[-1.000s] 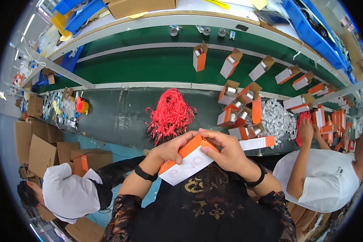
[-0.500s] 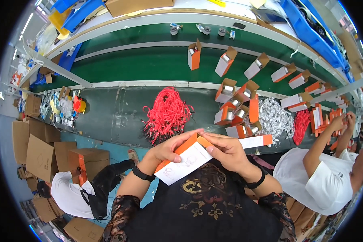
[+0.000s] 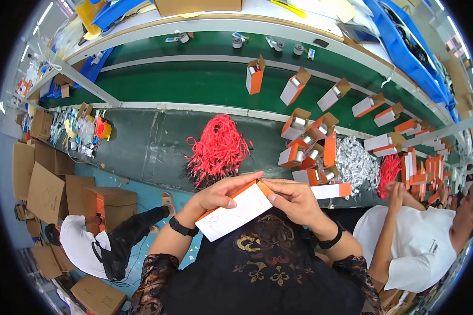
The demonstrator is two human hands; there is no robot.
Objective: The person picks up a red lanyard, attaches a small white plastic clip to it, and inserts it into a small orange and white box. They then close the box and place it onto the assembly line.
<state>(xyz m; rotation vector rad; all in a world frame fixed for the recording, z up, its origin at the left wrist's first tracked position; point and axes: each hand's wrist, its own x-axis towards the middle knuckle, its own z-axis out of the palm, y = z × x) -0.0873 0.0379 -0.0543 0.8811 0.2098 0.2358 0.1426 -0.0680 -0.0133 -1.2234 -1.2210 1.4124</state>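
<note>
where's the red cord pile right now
In the head view, the red cord pile lies on the dark table at centre, just beyond the hands, left of the open orange boxes.

Bright even overhead light, soft shadows, sharp centre, fisheye-bent edges

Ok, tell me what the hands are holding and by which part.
Both hands hold one white-and-orange carton: the left hand grips its long upper edge, the right hand its orange end.

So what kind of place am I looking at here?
Most likely a factory packing line. A long green conveyor belt carries open orange-and-white cartons, a heap of red cords lies on the bench, and both hands, left hand and right hand, hold a white and orange box.
</note>
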